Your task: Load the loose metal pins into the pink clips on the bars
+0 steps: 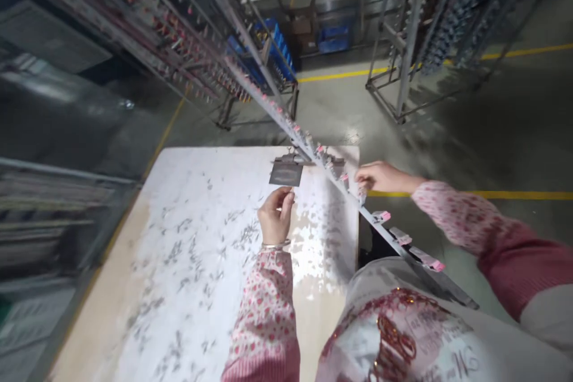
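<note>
My left hand (275,215) is above the white table, thumb and fingers pinched together just below a dark rectangular plate (285,175). Whatever is between those fingertips is too small to make out. A long grey bar (331,174) slants across the view, from the racks down to my body, and carries a row of small pieces with pink ends (382,216). At the bar's right side my right hand (380,178) has its fingers closed by a small pale piece (362,196); blur hides the exact grip.
Small dark bits lie scattered over the white-covered table (192,203). Metal racks hung with many small parts stand at the left (179,30) and right (407,48). Blue crates (335,39) sit at the back, and yellow lines (470,195) mark the floor.
</note>
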Available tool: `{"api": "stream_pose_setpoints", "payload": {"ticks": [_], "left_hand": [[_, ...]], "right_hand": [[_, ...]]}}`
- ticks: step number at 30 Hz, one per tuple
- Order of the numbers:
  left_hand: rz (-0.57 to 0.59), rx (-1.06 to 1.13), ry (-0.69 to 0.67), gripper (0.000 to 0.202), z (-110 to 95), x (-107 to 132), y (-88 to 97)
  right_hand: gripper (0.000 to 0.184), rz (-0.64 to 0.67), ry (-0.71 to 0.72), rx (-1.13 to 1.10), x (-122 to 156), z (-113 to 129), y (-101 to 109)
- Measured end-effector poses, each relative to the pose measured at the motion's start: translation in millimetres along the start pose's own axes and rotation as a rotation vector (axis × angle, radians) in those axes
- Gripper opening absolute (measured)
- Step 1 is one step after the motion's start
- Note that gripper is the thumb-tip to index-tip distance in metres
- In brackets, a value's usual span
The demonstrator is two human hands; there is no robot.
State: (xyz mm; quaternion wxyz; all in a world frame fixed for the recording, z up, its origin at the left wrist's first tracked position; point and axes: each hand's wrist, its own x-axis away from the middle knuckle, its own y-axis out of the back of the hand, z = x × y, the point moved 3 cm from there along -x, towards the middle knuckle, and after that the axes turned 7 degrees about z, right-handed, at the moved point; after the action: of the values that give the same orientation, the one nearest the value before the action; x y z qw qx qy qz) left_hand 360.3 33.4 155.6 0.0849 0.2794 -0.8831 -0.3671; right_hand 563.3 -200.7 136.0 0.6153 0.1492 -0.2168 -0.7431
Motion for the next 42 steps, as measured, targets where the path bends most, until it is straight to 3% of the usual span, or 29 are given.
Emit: {"api": "stream_pose_setpoints", "payload": {"ticks": [2, 3, 6, 9, 13, 15, 18, 21, 24, 27, 30, 33, 36, 42], "left_hand": [[0.103, -0.144, 0.31, 0.025, 65, 37, 3.9], [0.124, -0.177, 0.402, 0.021, 92, 59, 4.3], [0.149, -0.217, 0.582, 0.007, 146, 127, -8.0], [0.156, -0.22, 0.699, 0.01, 167, 173, -37.0], [0.099, -0.221, 0.783, 0.016, 178, 195, -72.0], [0.06, -0.212, 0.792, 0.012, 180, 196, -77.5], [0.034, -0.15, 0.747, 0.011, 179, 191, -70.4], [0.036, -0.031, 0.63, 0.014, 163, 174, -56.2], [0.069, 0.129, 0.449, 0.024, 121, 137, -45.7], [0.098, 0.257, 0.225, 0.032, 46, 92, -37.6], [0.051, 0.312, -0.087, 0.025, -40, 56, -27.6], [0.049, 0.261, -0.299, 0.018, -100, 38, -24.3], [0.059, 0.179, -0.393, 0.015, -121, 30, -26.9], [0.106, 0.058, -0.437, 0.015, -119, 27, -35.0]], "right_hand": [[0.034, 0.079, -0.06, -0.279, 13, -6, -7], [0.04, 0.134, -0.075, -0.389, 18, -8, -12], [0.048, 0.224, -0.096, -0.548, 18, -8, -31], [0.038, 0.226, -0.124, -0.584, 5, -9, -45], [0.036, 0.19, -0.169, -0.591, -4, -11, -51], [0.041, 0.151, -0.192, -0.573, -1, -13, -50], [0.045, 0.104, -0.206, -0.518, 6, -13, -52], [0.04, 0.055, -0.141, -0.353, 8, -8, -55], [0.033, -0.016, -0.052, -0.133, 7, -2, -56], [0.028, -0.065, 0.006, 0.044, 4, 4, -57], [0.026, -0.058, 0.019, 0.192, 4, 11, -60], [0.026, -0.033, 0.015, 0.259, 3, 16, -63], [0.026, -0.017, 0.028, 0.297, 3, 18, -66], [0.023, -0.037, 0.042, 0.316, 2, 11, -69]]}}
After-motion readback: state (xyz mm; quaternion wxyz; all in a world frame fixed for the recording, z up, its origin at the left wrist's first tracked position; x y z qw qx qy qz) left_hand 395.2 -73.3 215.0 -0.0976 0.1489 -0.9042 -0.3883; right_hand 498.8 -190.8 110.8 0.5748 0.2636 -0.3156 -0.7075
